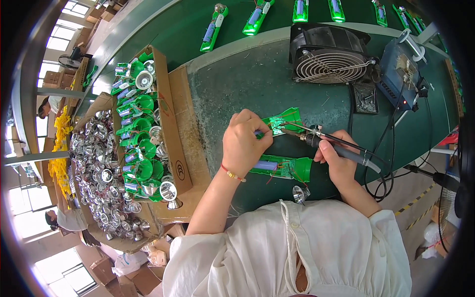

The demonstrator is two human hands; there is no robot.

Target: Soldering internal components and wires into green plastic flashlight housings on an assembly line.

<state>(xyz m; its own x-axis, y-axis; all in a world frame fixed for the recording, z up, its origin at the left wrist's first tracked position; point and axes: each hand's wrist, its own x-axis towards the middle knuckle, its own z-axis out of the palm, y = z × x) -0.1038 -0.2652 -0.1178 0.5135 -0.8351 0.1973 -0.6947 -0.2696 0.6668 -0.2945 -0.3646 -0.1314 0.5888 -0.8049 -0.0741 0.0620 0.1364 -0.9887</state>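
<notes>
My left hand (246, 138), a beaded red bracelet on its wrist, is closed in a pinch over the left end of a green flashlight housing half (293, 116). What its fingertips hold is hidden. A small circuit board and thin wires show inside that housing. Wrapped round the handle of a soldering iron (348, 153) is my right hand (339, 158). The iron's tip, with a thin feed tube above it, points left to the board. Nearer me lies a second green housing (303, 171) with a blue battery (265, 165), wired to a silver reflector (300, 194).
At left, a cardboard box (174, 148) holds several green housings, beside a heap of silver reflectors (101, 171). A black fan (329, 54) stands at the back, left of a blue soldering station (396, 74) and a small black tray (365, 99). Lit housings (256, 17) line the far strip.
</notes>
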